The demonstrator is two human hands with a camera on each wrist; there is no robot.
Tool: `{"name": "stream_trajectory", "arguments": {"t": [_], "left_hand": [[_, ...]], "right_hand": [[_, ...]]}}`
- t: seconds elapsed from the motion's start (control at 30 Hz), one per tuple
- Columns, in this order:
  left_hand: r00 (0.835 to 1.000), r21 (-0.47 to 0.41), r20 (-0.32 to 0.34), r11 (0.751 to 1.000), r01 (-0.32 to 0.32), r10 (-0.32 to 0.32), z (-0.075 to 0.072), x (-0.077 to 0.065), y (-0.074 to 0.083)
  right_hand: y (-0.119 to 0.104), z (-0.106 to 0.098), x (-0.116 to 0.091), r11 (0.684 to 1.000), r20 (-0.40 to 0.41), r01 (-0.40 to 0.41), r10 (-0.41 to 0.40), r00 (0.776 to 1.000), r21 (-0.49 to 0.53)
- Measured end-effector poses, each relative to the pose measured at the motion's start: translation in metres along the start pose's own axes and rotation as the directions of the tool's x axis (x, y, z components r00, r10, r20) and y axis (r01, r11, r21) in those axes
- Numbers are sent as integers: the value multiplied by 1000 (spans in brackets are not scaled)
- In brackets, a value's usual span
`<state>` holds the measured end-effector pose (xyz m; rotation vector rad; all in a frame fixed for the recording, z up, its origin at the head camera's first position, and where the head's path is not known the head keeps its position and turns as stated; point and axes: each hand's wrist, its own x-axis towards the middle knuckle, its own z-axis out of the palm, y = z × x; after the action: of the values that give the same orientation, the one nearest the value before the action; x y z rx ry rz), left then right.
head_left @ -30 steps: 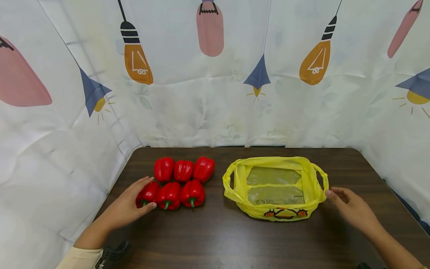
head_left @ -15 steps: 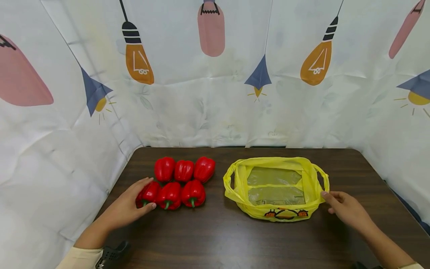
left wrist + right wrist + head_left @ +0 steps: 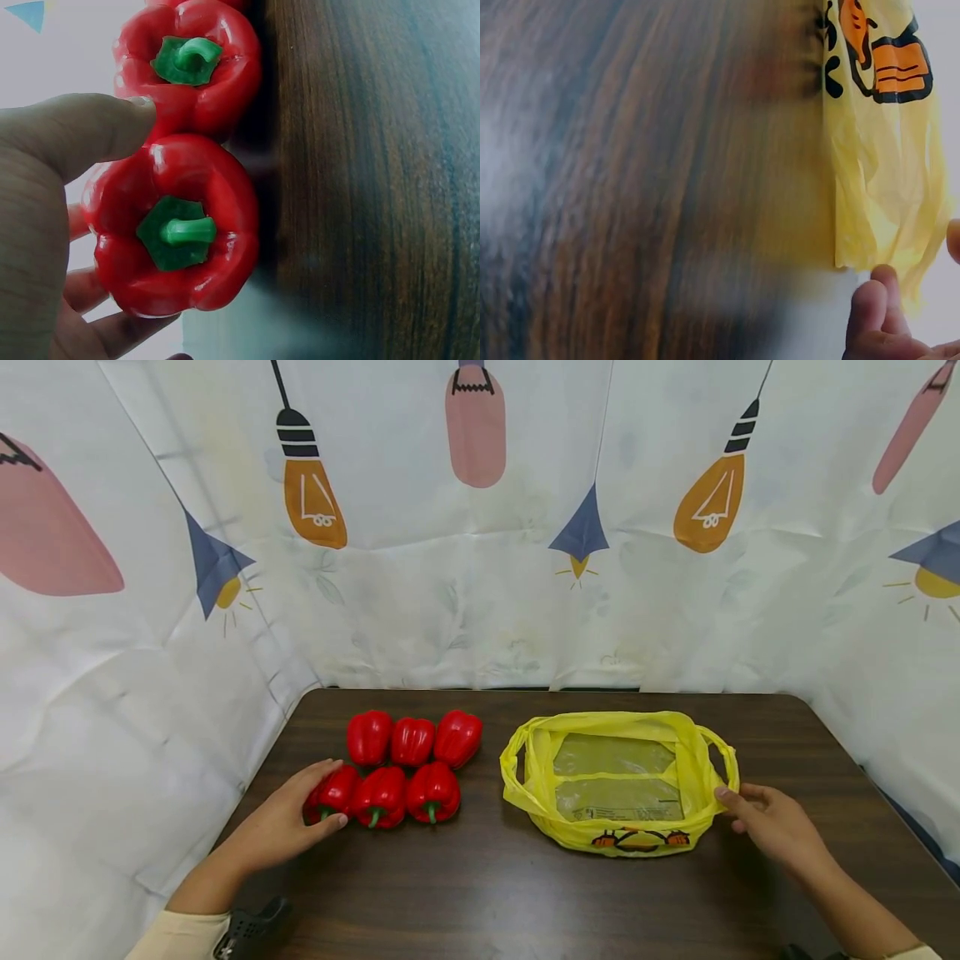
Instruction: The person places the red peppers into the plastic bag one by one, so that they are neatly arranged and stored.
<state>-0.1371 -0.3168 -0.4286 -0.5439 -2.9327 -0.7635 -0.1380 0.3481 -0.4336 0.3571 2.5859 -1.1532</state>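
Note:
In the head view my left hand [image 3: 288,814] reaches round the leftmost front red bell pepper [image 3: 327,795]. The left wrist view has that bell pepper [image 3: 229,262] with its green stem facing the camera, the thumb across its upper side and the other fingers behind and below. It stands on the table, touching its neighbour [image 3: 236,71]. At the right, a yellow plastic bag [image 3: 573,837] lies with its mouth spread wide. My right hand [image 3: 780,831] pinches its right handle between thumb and fingers. The right wrist view catches fingertips [image 3: 870,304] beside the bag's printed side [image 3: 885,172].
Several more red bell peppers make two rows, among them one at the back right [image 3: 458,739] and one at the front right [image 3: 433,793]. The dark wooden table [image 3: 480,893] runs back to a white curtain [image 3: 450,610] printed with lamps, which also hangs along the left.
My right hand has shifted slightly left onto the bag's handle, and its fingers now take hold there. The left hand stays at the bell pepper. The head view has drifted a little.

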Motion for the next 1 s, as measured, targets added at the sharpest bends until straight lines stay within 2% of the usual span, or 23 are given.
{"name": "stream_trajectory", "arguments": {"t": [0.17,0.4,0.7,1.0], "left_hand": [[1000,-3,16,1000,25,-25,1,-2,-2],[1000,2,-4,1000,-6,6,-1,-2,-5],[1000,2,6,1000,-9,9,-2,0,-9],[1000,-13,23,1000,21,-20,-5,4,-12]], "right_hand": [[-1,-4,-3,996,-3,-30,31,1000,89],[1,-8,-6,981,-3,-61,63,998,183],[2,-9,-8,971,10,-65,64,998,231],[2,-7,-11,962,-29,-35,44,999,269]]}}
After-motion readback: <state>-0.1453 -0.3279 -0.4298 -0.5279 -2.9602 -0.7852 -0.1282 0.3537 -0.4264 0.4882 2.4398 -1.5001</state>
